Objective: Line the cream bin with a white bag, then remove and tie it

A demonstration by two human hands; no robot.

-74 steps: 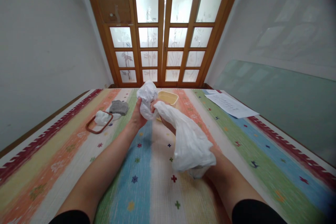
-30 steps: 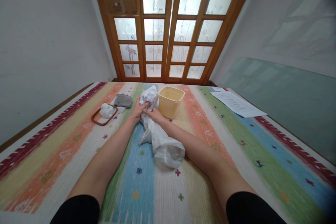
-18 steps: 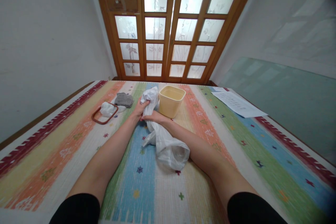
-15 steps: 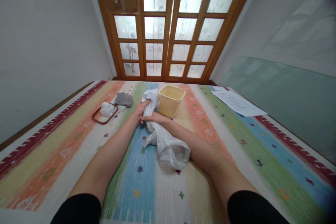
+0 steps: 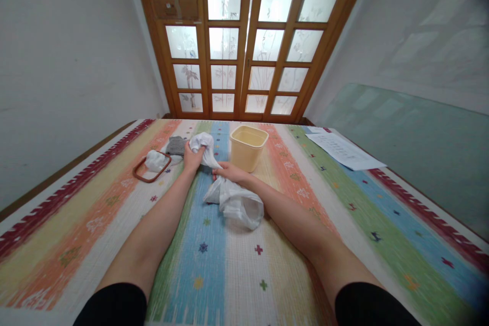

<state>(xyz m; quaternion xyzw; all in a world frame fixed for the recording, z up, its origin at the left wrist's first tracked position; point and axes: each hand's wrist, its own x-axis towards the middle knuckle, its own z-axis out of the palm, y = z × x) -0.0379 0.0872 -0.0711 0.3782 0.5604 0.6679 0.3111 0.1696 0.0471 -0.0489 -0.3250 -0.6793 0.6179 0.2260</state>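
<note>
A white cloth [image 5: 240,205] stretches between my two hands, its loose, crumpled end hanging down over the striped tablecloth. My left hand [image 5: 193,157] is closed on the bunched far end, close to a folded grey cloth [image 5: 176,145]. My right hand [image 5: 229,171] pinches the middle of the white cloth, just in front of a cream plastic bin [image 5: 248,153]. The bin stands upright and no hand touches it.
To the left, a reddish-brown rounded frame [image 5: 152,180] lies around part of a crumpled white item [image 5: 156,161]. Printed paper sheets [image 5: 346,151] lie at the back right of the table. Wood-and-glass doors [image 5: 244,41] stand beyond it.
My left hand has moved left with the cloth's far end, and my right hand slightly right, so the hands are farther apart. The loose end has shifted a little left and up.
</note>
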